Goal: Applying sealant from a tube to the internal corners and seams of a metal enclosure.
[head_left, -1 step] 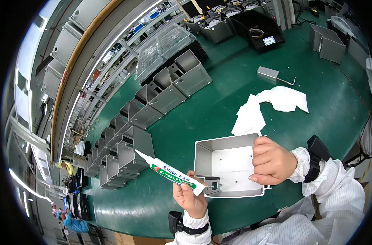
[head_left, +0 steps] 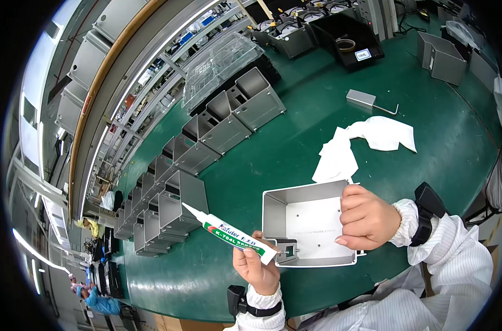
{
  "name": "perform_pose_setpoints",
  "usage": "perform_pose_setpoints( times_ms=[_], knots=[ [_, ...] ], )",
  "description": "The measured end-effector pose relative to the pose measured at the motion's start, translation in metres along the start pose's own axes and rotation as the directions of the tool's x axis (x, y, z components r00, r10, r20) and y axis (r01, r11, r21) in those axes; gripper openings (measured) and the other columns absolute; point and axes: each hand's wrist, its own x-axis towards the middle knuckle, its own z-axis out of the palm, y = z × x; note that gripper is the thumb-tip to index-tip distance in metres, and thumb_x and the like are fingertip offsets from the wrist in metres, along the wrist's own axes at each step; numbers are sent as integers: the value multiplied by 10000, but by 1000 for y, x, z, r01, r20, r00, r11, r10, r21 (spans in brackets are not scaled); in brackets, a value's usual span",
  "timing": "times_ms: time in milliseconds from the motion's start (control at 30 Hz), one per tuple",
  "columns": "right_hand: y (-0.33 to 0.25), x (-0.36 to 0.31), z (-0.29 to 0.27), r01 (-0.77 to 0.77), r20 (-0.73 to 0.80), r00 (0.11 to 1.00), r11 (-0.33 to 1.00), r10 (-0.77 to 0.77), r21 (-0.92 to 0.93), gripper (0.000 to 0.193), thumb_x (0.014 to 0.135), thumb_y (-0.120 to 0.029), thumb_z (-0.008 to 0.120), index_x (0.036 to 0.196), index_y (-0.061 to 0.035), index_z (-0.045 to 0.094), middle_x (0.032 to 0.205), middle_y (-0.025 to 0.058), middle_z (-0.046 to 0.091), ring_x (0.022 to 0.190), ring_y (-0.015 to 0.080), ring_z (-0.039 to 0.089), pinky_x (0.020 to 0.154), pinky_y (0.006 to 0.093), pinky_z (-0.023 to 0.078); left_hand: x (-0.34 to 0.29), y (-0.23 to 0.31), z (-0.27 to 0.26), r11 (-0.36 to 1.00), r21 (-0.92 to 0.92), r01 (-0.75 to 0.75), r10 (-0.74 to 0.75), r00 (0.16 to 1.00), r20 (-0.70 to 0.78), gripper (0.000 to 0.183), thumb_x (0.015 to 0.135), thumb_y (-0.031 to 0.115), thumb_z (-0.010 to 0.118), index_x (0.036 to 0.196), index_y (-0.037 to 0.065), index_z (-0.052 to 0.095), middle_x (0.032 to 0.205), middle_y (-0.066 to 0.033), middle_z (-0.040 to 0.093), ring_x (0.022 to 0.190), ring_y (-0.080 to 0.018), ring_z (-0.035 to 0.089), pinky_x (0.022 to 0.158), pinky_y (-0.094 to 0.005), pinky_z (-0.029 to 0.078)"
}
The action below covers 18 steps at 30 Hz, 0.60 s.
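A grey metal box (head_left: 317,220) with an open top and a pale inside sits near the front of the green table. A small bracket with a square opening (head_left: 287,250) is at its lower left corner. My left hand (head_left: 256,269), beside that corner, is closed around a white and green glue tube (head_left: 231,236). The tube's long pointed nozzle slants up to the left, away from the box. Over the box's right wall curl the fingers of my right hand (head_left: 369,218), gripping it; the fingertips are partly hidden.
Crumpled white cloth or paper (head_left: 380,134) lies just beyond the box. Behind it is a small metal block with a bent hex key (head_left: 386,109). Rows of similar grey housings (head_left: 223,129) line the left side. A black bin (head_left: 345,41) stands at the back.
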Motion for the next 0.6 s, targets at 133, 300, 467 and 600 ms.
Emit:
perform_pose_setpoints(
  times_ms=[133,300,467,600],
  knots=[
    [1,-2,-2,0,-8,1000,1000,0,-1,335,813,-116,700,565,-60,483,543,18,408,576,215,410,658,354,352,-5,-4,3,999,-24,37,-38,998,-49,316,1011,330,470,898,36,487,582,-72,513,534,-138,497,997,-394,367],
    [0,-2,-2,-4,-7,1000,1000,4,-1,333,811,-116,704,565,-60,486,541,17,412,573,216,411,655,352,349,-3,-8,-7,986,-166,13,-4,999,51,345,986,273,540,1081,-57,503,777,-188,643,604,-214,635,711,-313,535],
    [0,-1,-2,-1,1,1000,1000,1,-8,332,810,-115,704,562,-61,490,537,19,404,571,215,412,656,352,351,-2,-10,-9,988,-155,-9,20,997,72,351,983,276,546,1081,-58,502,772,-187,639,596,-216,631,707,-317,533],
    [-1,0,-3,-9,12,1000,1000,9,-4,328,809,-119,703,559,-63,498,534,21,396,572,213,413,660,352,354,-2,-6,-7,987,-161,16,-7,998,56,355,981,278,551,1079,-59,503,761,-183,636,597,-218,631,702,-322,536]
  ],
)
